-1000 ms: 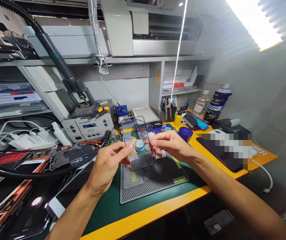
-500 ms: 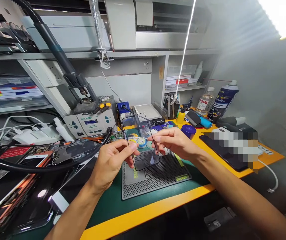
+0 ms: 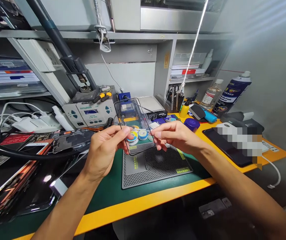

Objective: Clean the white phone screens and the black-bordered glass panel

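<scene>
Between my hands, a clear phone screen glass (image 3: 138, 121) with a thin black border is held up, tilted, above the grey perforated mat (image 3: 168, 166). My left hand (image 3: 105, 148) pinches its left edge between thumb and fingers. At the opposite edge, the fingers of my right hand (image 3: 175, 135) are closed on the glass's border; their tips are partly hidden. Through and beside the glass I see small round solder or wire spools (image 3: 143, 135) behind the mat.
Phones and phone parts (image 3: 15, 166) crowd the left side. A soldering station (image 3: 90, 115) stands behind them. At right are a dark phone (image 3: 225, 148), a yellow bottle (image 3: 184, 110), a spray can (image 3: 233, 93) and a clear bottle (image 3: 211, 95). A yellow edge (image 3: 143, 210) borders the green table.
The camera view has shifted, tipping slightly downward. My hands and the glass have moved slightly up and left in view; the glass is turned a little differently. Both hands keep their grip.
</scene>
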The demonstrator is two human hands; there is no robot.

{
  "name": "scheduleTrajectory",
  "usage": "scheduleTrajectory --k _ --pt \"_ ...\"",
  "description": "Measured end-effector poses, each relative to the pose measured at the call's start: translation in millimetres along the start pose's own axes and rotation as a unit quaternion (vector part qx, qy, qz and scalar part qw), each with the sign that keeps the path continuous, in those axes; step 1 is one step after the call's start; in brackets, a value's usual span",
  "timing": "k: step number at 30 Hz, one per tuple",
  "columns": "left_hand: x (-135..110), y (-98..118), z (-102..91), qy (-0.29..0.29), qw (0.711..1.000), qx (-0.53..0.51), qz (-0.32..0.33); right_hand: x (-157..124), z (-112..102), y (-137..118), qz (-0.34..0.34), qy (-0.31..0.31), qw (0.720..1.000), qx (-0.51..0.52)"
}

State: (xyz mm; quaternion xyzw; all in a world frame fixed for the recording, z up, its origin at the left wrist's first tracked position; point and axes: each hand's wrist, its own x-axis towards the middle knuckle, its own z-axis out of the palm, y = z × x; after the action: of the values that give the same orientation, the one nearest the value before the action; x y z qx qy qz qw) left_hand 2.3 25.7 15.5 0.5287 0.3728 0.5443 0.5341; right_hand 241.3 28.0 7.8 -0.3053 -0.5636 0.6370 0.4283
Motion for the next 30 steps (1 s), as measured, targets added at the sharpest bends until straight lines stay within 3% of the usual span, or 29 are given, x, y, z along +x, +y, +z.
scheduleTrajectory --k 9,24,30 --pt "-0.1 0.5 1.4 -0.004 1.0 -0.001 -0.001 -0.2 2.5 -3.3 0.041 0.013 0.999 0.024" --pt "-1.7 -0.3 -1.4 -0.007 0.999 0.037 0.016 0.2 4.3 -4.2 0.052 0.019 0.998 0.018" --pt "-2.9 2.1 -1.5 -0.008 0.997 0.053 0.051 0.0 2.9 -0.8 0.048 0.03 0.998 0.012"
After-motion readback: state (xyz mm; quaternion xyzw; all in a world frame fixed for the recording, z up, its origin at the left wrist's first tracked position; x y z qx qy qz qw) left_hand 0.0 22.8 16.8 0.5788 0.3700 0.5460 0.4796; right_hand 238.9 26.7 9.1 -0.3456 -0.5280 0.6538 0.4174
